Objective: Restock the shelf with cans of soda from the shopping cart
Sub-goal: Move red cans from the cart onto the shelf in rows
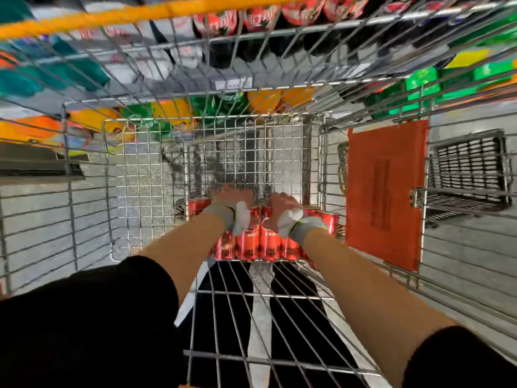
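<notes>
A block of several red soda cans lies on the wire floor of the shopping cart, near its middle. Both my arms reach down into the cart. My left hand rests on top of the cans toward their left side, fingers curled over them. My right hand grips the cans' top toward the right. Each wrist wears a grey and white band. The far cans are hidden under my hands. Shelves of bottles show blurred beyond the cart.
The cart's orange handle bar crosses the top. An orange panel hangs on the cart's right wall. A dark vent grille sits on the floor at right. Green and orange packs fill the lower shelves.
</notes>
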### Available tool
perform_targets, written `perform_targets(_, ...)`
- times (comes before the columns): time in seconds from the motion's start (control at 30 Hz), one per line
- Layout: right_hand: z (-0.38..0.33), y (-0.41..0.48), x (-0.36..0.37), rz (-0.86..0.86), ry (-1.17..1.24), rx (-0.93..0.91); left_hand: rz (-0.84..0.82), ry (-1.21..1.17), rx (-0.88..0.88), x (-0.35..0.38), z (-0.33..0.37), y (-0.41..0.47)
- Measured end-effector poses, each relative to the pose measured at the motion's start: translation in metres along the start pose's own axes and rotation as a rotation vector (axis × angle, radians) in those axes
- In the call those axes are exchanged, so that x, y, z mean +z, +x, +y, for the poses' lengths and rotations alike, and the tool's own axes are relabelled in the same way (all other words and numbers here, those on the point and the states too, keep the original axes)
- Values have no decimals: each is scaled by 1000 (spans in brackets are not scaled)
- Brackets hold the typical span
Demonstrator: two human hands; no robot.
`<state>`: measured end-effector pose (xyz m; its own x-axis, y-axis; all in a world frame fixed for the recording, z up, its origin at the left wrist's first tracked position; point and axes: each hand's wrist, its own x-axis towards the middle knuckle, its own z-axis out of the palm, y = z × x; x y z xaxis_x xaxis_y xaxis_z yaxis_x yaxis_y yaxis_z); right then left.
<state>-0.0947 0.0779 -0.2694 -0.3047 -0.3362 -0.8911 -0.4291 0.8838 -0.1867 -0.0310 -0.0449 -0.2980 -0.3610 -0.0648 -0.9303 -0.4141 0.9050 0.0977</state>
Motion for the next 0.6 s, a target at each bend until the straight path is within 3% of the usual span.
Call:
perform_targets(0.13, -1, 0, 6, 49, 19, 0, 2, -100, 53, -1, -5, -9)
perform_targets(0.37, -1, -3, -6, -116, -100, -80, 51, -169, 51, -2, -11, -19)
perform_targets(0.6, 2, -29, -22, 10, 1, -120, 104, -320, 68, -23, -18, -55)
